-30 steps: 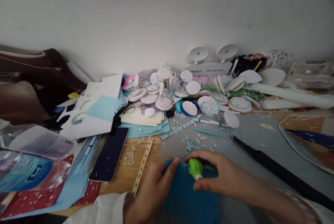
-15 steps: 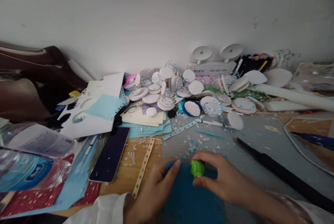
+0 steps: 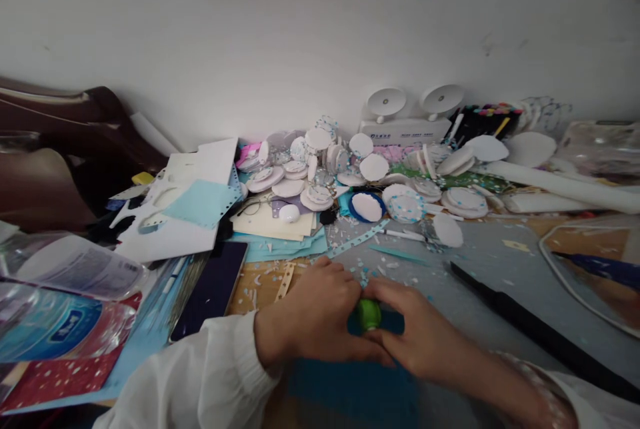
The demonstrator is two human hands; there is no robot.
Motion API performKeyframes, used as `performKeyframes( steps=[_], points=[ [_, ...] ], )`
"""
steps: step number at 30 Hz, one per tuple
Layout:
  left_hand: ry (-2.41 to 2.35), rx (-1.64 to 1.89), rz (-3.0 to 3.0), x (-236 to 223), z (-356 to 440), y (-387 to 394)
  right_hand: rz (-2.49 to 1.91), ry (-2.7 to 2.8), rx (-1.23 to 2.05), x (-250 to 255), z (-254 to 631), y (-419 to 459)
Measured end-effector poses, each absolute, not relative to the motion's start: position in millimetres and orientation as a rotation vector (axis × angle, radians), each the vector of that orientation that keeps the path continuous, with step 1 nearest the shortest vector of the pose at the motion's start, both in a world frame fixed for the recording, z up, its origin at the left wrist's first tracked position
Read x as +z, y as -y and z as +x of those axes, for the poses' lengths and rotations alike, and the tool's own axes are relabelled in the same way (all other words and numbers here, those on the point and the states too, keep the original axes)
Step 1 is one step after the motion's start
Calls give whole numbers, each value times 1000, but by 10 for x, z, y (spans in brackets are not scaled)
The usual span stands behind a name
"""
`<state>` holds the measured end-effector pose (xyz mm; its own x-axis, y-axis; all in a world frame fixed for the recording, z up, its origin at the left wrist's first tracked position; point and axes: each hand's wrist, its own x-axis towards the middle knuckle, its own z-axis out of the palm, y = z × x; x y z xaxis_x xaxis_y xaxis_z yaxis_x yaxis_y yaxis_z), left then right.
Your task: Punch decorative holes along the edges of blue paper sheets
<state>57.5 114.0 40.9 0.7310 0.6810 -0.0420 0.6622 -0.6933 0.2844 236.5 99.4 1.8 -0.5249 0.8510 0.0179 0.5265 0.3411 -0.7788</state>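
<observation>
A small green craft punch [image 3: 369, 314] sits at the upper part of a dark blue sheet [image 3: 353, 389]. My right hand [image 3: 425, 329] grips the punch from the right, index finger over its top and thumb below. My left hand [image 3: 323, 309] is curled against the punch's left side, its thumb stretched across toward my right thumb. The left fingertips are hidden behind the hand. Small blue and white paper bits lie just behind the punch. A cream strip with punched shapes [image 3: 285, 282] is partly covered by my left forearm and hand.
White paper discs [image 3: 374, 167] are piled along the wall. A phone [image 3: 210, 292] and plastic bottles [image 3: 70, 326] stand or lie at left. A black long-handled tool [image 3: 540, 332] crosses the grey mat [image 3: 480, 309] at right, near a white cable [image 3: 570, 296].
My left hand has let go of the sheet's upper left edge and moved right and up to the punch. My right hand still grips the punch, which shifted slightly left and up.
</observation>
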Motion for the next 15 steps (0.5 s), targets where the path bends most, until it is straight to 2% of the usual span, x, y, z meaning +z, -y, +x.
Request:
performKeyframes(
  steps=[6,15],
  points=[
    [-960,205,2842,173,522,-1109,-1237,2210,996,-35,2364,-1016],
    [-972,246,2770,113,472,-1147,-1206,2202,1003,-115,2300,-1087]
  ],
)
